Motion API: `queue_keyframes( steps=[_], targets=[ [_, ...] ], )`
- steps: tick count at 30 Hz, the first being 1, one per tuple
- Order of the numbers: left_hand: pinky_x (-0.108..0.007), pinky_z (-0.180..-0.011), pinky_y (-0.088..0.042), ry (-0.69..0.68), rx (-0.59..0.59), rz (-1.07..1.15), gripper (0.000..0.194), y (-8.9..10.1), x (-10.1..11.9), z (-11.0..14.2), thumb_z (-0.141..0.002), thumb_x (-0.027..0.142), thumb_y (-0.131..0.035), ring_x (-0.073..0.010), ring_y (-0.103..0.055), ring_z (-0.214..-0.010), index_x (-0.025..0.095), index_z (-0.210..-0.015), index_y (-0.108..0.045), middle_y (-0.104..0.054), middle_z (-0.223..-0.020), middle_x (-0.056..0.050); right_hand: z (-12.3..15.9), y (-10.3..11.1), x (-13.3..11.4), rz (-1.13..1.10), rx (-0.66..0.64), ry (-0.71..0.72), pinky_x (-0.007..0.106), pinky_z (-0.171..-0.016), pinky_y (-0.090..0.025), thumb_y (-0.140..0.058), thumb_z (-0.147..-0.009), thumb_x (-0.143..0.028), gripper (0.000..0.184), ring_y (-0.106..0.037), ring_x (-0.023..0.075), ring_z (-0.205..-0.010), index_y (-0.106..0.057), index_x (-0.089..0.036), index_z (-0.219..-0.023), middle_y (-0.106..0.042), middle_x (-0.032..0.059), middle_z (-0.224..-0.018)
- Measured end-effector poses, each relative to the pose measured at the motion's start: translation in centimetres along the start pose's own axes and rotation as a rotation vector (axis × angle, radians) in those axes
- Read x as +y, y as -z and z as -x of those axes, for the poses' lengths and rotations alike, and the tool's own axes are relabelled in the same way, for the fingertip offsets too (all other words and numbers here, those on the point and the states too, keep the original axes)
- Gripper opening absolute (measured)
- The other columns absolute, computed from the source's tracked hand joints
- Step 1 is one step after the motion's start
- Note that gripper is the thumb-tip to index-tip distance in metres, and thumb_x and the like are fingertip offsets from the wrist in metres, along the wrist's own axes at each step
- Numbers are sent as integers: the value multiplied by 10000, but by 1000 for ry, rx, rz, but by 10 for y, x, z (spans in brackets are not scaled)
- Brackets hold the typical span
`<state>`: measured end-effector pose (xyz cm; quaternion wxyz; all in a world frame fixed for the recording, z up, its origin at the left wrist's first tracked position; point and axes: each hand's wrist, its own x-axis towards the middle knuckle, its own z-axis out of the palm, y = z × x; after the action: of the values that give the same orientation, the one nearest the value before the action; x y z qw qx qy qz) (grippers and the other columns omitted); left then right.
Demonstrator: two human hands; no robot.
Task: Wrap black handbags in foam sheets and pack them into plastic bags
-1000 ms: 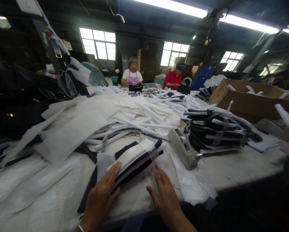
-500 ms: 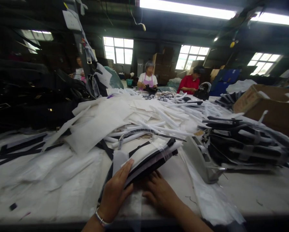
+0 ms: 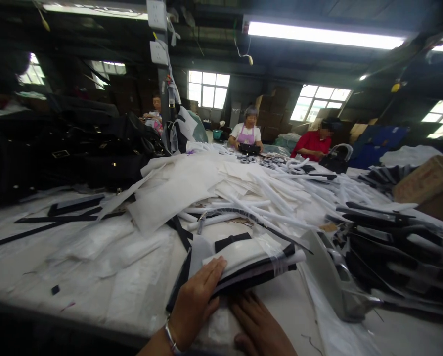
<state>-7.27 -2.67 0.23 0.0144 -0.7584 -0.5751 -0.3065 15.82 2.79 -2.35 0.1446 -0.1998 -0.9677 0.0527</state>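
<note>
A flat bundle of black and white layers (image 3: 240, 249), bound near its right end with clear tape or film, lies tilted at the table's front. My left hand (image 3: 195, 299) grips its near left edge, fingers on top and thumb below. Beneath the near edge, my right hand (image 3: 260, 321) lies low over the table with fingers stretched out; the bundle covers their tips. A curved, film-wrapped strap (image 3: 225, 213) rests just behind the bundle. To the right stands a grey tape dispenser (image 3: 331, 277).
White sheets (image 3: 177, 190) and white foam-like tubes (image 3: 269, 193) are heaped mid-table. Black bags (image 3: 95, 163) are piled at left, black wrapped pieces (image 3: 384, 252) at right beside a cardboard box (image 3: 425, 188). Clear plastic (image 3: 132, 267) and black strips (image 3: 58, 217) lie at front left. Co-workers sit beyond.
The view has swung left, so everything appears farther right. My left hand keeps hold of the bundle's edge. My right hand is still under it, its fingers now flatter.
</note>
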Motion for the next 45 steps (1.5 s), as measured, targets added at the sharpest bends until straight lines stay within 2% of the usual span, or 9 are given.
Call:
queue_keyframes(
  steps=[6,9,11,14,18,22,27,36,45],
  targets=[
    [-351,-1081,-453,-145,31,-154,803,-6,7,0,-656,-63,-416,-183,-468,-1339,155,-1428,-414,-510,-1446,-45,2,33,-12,-77,250,208,284,-764,-610,-582,-942,-330,367,-741,217,-865,-565,-270,-1304,-769,71,-1011],
    [-352,-1028,-504,-228,95,-255,628,-11,7,1,-798,-45,-374,-192,-540,-1275,153,-1384,-485,-567,-1391,-53,-25,66,2,-122,347,-17,303,-835,-583,-541,-954,-225,254,-712,212,-959,-614,-254,-1196,-744,80,-1062],
    [-342,-1007,-522,-280,140,-304,555,-14,7,2,-871,-29,-340,-187,-569,-1244,153,-1367,-511,-591,-1365,-56,-58,79,24,-167,259,-271,358,-932,-536,-457,-988,-241,232,-674,221,-1039,-649,-224,-1116,-713,92,-1114],
    [-317,-998,-527,-337,183,-334,502,-15,5,4,-929,-15,-310,-175,-587,-1222,155,-1337,-547,-616,-1335,-52,-120,74,63,-180,73,-322,347,-879,-547,-537,-952,-225,182,-689,203,-934,-679,-200,-1063,-713,77,-1071],
    [-296,-989,-528,-409,214,-374,453,-12,2,7,-992,47,-284,-178,-619,-1179,169,-1303,-590,-647,-1295,-31,-183,39,94,-160,-207,-378,410,-852,-546,-646,-914,-310,207,-666,193,-917,-653,-149,-1044,-688,52,-1027],
    [-274,-1020,-497,-489,230,-434,422,-10,-1,7,-1030,124,-287,-164,-652,-1128,195,-1280,-619,-677,-1249,-14,-206,12,103,-168,-411,-437,383,-793,-558,-614,-935,-339,229,-653,186,-898,-632,-153,-1068,-659,53,-1060],
    [-263,-1003,-509,-502,272,-447,405,-14,-1,7,-1037,161,-305,-157,-667,-1100,211,-1228,-659,-697,-1213,4,-214,14,113,-239,-521,-408,373,-784,-561,-613,-936,-334,217,-652,183,-885,-636,-155,-1058,-660,47,-1051],
    [-243,-1026,-492,-527,245,-438,351,-23,2,21,-1036,297,-379,-148,-638,-1148,227,-1281,-620,-649,-1292,16,-222,33,123,-429,-333,-426,308,-681,-567,-564,-969,-333,225,-656,145,-768,-622,-138,-1063,-660,29,-958],
    [-271,-1021,-499,-519,247,-460,378,-15,11,19,-1037,187,-332,-160,-651,-1129,219,-1252,-642,-674,-1251,6,-231,82,87,-595,-58,-307,324,-705,-561,-656,-902,-269,172,-666,142,-705,-641,-140,-1015,-684,-7,-805]
  ],
)
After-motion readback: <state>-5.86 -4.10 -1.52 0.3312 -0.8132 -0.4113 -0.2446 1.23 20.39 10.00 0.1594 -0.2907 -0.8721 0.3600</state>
